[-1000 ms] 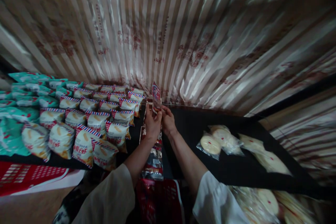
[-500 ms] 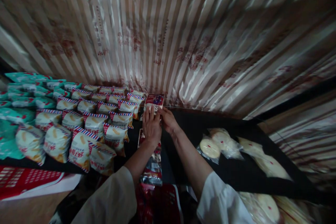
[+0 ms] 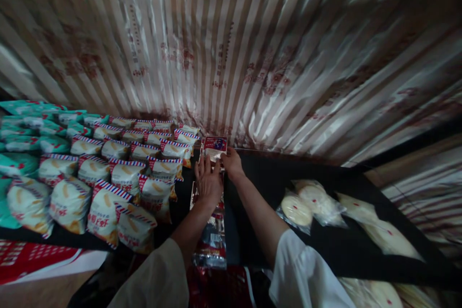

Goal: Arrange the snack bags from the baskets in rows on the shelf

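A red flat packet point(image 3: 215, 143) with a dark picture on its front lies at the back of the black table, near the striped wall. My left hand point(image 3: 209, 184) rests on its near left part, fingers stretched out and flat. With its fingers bent together, my right hand point(image 3: 233, 163) grips the packet's right edge; the thumb is partly hidden. Under and below my left forearm are more shiny packets point(image 3: 212, 238) in a line toward me, the nearest showing a white barcode label.
Several rows of white snack bags point(image 3: 104, 214) stand on the left, with green bags point(image 3: 21, 163) beyond them. Clear bags of pale round flatbreads point(image 3: 296, 209) lie on the right of the black table point(image 3: 260, 192). A red basket point(image 3: 32, 257) sits low on the left.
My view has shifted slightly, so the table things sit a little lower. Both hands stay at the red packet; my left hand has drawn slightly toward me, uncovering more of its front.
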The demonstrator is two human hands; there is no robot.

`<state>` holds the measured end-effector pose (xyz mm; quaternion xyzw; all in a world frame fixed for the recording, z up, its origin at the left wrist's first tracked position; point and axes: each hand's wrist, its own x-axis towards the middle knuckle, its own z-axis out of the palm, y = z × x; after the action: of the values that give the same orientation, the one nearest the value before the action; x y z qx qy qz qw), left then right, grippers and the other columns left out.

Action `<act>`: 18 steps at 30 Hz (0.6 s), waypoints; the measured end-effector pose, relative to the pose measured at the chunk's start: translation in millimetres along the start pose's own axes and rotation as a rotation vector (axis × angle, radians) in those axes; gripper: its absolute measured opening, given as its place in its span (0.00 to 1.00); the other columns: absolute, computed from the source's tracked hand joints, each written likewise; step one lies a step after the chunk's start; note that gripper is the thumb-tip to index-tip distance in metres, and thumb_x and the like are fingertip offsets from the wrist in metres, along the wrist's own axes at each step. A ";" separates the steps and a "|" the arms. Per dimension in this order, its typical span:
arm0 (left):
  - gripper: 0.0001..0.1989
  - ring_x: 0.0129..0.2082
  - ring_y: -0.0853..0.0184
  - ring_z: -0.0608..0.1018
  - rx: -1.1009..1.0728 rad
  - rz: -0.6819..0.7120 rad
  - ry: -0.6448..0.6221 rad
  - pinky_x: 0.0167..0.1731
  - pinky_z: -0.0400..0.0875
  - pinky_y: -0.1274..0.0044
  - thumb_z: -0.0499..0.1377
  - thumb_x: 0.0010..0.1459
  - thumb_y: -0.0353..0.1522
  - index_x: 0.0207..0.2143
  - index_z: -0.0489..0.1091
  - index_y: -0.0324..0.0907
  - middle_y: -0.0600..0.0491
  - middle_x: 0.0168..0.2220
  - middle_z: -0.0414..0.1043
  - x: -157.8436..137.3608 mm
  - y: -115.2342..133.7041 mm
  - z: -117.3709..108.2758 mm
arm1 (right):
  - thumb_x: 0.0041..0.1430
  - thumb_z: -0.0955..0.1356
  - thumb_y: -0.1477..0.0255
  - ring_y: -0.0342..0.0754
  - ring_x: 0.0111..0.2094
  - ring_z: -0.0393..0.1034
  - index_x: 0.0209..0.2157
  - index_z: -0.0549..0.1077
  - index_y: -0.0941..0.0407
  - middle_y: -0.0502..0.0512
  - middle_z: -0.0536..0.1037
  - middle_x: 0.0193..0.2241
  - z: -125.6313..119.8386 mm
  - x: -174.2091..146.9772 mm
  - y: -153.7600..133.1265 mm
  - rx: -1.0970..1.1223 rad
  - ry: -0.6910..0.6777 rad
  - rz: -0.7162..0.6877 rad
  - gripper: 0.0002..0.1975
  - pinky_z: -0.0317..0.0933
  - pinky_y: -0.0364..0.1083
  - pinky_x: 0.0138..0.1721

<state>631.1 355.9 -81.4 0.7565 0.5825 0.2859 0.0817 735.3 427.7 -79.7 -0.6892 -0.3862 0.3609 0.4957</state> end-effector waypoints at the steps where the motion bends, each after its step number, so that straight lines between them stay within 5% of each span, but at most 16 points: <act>1: 0.23 0.65 0.52 0.53 -0.002 -0.004 -0.005 0.61 0.48 0.57 0.53 0.56 0.27 0.55 0.66 0.41 0.42 0.62 0.57 -0.3 -0.5 1.0 | 0.48 0.65 0.76 0.46 0.33 0.71 0.45 0.71 0.55 0.50 0.77 0.31 -1.0 0.0 -1.1 -0.053 0.012 -0.024 0.20 0.65 0.46 0.40; 6: 0.22 0.65 0.53 0.54 -0.001 -0.005 -0.028 0.61 0.48 0.57 0.52 0.57 0.27 0.54 0.68 0.41 0.41 0.61 0.59 0.1 -1.1 2.5 | 0.52 0.63 0.78 0.49 0.43 0.70 0.55 0.66 0.53 0.56 0.76 0.42 -0.9 -7.6 -8.0 -0.450 0.057 -0.183 0.27 0.60 0.49 0.50; 10: 0.22 0.64 0.53 0.55 0.006 -0.025 -0.056 0.61 0.48 0.58 0.54 0.56 0.28 0.54 0.68 0.40 0.41 0.60 0.60 2.0 -0.4 0.7 | 0.55 0.63 0.76 0.54 0.50 0.66 0.50 0.72 0.58 0.64 0.72 0.49 3.8 -13.6 -7.1 -0.649 0.044 -0.265 0.20 0.57 0.50 0.53; 18: 0.25 0.62 0.50 0.59 -0.005 -0.107 -0.136 0.59 0.55 0.62 0.56 0.54 0.29 0.56 0.65 0.37 0.39 0.61 0.59 3.7 0.2 -2.9 | 0.58 0.63 0.71 0.52 0.56 0.60 0.49 0.74 0.56 0.61 0.71 0.51 10.1 -10.2 5.1 -0.730 0.021 -0.329 0.18 0.51 0.50 0.57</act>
<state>630.4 358.7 -77.7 0.7417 0.6146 0.2303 0.1382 722.8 421.6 -85.9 -0.7526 -0.5892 0.1085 0.2734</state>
